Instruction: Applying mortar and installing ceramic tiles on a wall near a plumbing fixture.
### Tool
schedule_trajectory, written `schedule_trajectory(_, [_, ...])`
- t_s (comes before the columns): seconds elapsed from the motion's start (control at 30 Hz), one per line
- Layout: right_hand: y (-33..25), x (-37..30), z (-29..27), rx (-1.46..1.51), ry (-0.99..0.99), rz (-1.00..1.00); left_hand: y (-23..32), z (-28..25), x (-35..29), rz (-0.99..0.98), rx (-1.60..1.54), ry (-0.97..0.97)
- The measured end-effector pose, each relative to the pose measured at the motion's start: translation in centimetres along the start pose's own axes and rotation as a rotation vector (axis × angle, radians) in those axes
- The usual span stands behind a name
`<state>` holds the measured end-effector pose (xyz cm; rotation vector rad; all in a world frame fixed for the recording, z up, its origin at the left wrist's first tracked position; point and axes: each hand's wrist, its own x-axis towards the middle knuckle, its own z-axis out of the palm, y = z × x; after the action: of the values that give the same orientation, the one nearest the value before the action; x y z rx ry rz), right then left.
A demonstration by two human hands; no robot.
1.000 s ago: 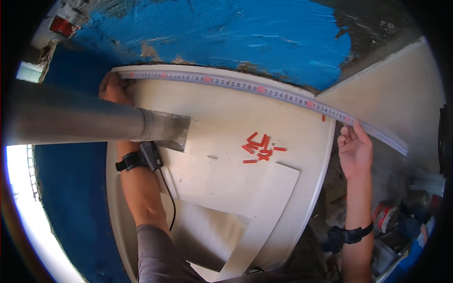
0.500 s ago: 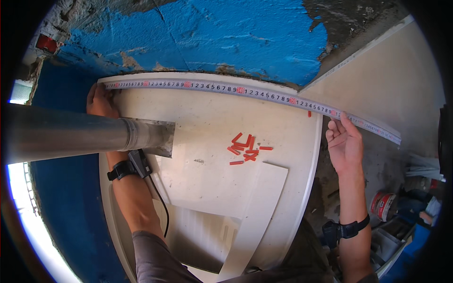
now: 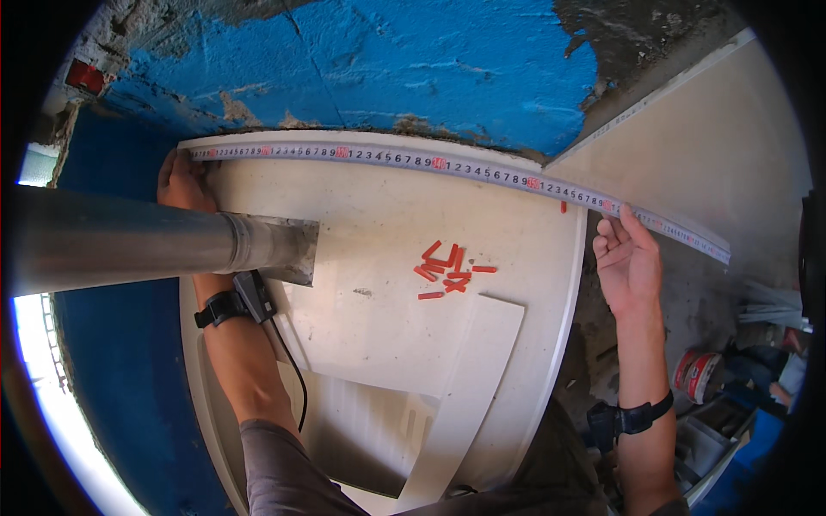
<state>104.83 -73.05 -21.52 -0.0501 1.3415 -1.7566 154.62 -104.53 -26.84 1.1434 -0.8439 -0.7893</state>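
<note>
A long measuring tape (image 3: 387, 158) stretches along the back edge of a white countertop slab (image 3: 370, 224), by the blue wall. At its left end my left hand (image 3: 183, 187) is closed on the tape at the corner; its fingertips are partly hidden. My right hand (image 3: 630, 262) pinches the tape between thumb and fingers past the slab's right edge, and the tape's loose end sticks out farther right. Several small red plastic pieces, like wall plugs (image 3: 456, 273), lie on the slab, one more near its right edge.
A metal pipe (image 3: 129, 242) crosses over my left forearm to a square cutout. A loose white strip (image 3: 471, 370) lies over the slab beside a larger opening. Blue wall (image 3: 361, 69) stands behind. At right are a bucket (image 3: 699, 376) and clutter on the floor.
Almost nothing differs. Both hands hold the tape in the same places, and the tape has shifted only very slightly.
</note>
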Motion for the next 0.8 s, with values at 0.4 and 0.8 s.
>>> schedule_trajectory(0.4, [-0.2,-0.1,0.1,0.000,0.001,0.009,0.7,-0.2,-0.6,0.032,0.046,-0.061])
schedule_trajectory(0.8, [0.1,-0.2,0.2,0.017,-0.045,0.011,1.0,-0.5,-0.4,-0.047,0.006,-0.204])
